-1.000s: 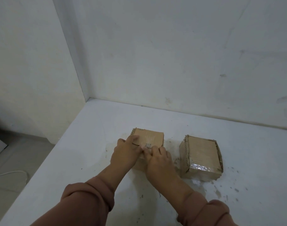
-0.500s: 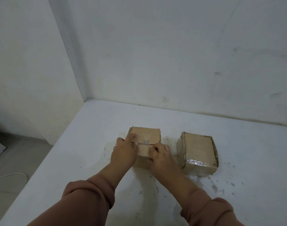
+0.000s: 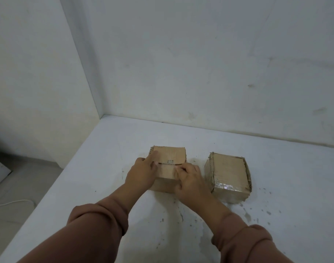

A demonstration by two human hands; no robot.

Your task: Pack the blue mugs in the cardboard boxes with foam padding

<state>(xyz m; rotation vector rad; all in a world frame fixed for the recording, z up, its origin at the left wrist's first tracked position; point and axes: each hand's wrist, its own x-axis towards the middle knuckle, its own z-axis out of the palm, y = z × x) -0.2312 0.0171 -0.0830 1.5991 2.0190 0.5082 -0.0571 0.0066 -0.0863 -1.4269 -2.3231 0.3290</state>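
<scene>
Two small cardboard boxes stand side by side on the white table point(image 3: 181, 133). The left box point(image 3: 171, 154) has its top flaps folded down, and both my hands rest on it. My left hand point(image 3: 143, 171) presses on its left side, a finger lying across the top flap. My right hand point(image 3: 190, 179) holds the near flap at the box's right front corner. The right box point(image 3: 228, 169) is closed, with shiny clear tape along its front edge, and neither hand touches it. No blue mug or foam is visible.
White walls meet in a corner behind the table. The table's left edge drops to a grey floor with a white cable point(image 3: 10, 203). Scuffs and small crumbs mark the table in front of the boxes.
My hands have spread apart along the left box's near flap, the right hand sliding to the box's right corner. The view has shifted slightly; both boxes stay in place.
</scene>
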